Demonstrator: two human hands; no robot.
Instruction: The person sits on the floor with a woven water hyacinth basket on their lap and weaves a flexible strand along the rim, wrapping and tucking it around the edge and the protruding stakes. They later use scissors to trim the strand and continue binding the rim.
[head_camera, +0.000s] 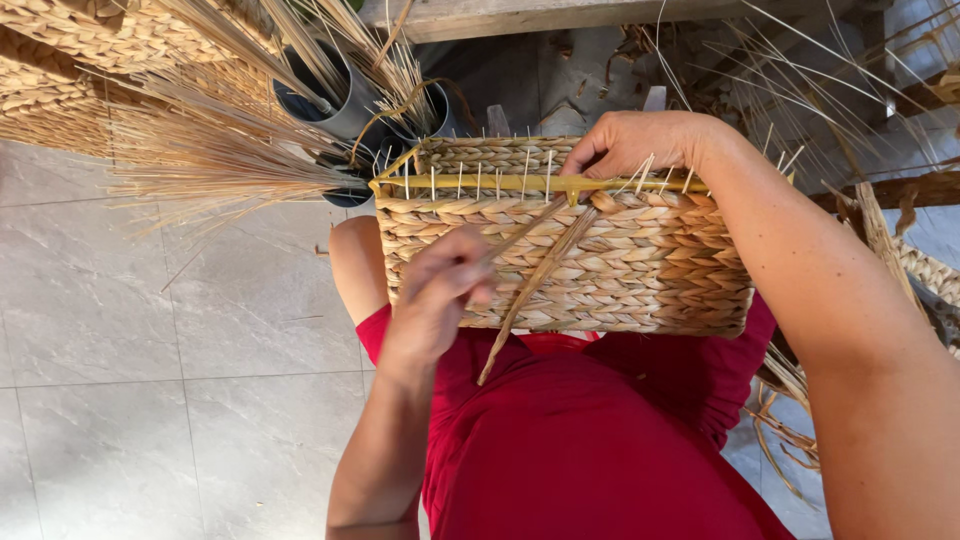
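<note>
Here's the basket (600, 260), a woven rectangular one of pale braided fibre, sitting on the person's lap against the red clothing (600, 440). Its open top faces away, rimmed by a yellow frame (520, 183) with thin pale stakes poking up all along it. What lies inside can't be made out from this angle; only the far woven wall shows past the rim.

Left hand (440, 295) is in front of the near wall, fingers pressed together, pinching a flat strand (535, 285) that runs slantwise from the rim down past the basket's bottom edge. The hand is a little blurred, so the exact finger hold is hard to read.

Right hand (635, 145) is up on the rim, curled over the yellow frame near the far corner, fingertips pinched down on the weave just where the strand begins.

Now round about: behind the basket, dark grey tubes (345, 105) stand crowded together, holding bundles of dry straw (220, 160) that fan out to the left over the grey tiled floor (150, 350). More woven work (90, 60) sits top left. Over on the right, loose fibres and a braided rope (930, 270) lie behind the right forearm, which cuts across and hides the basket's right end.
</note>
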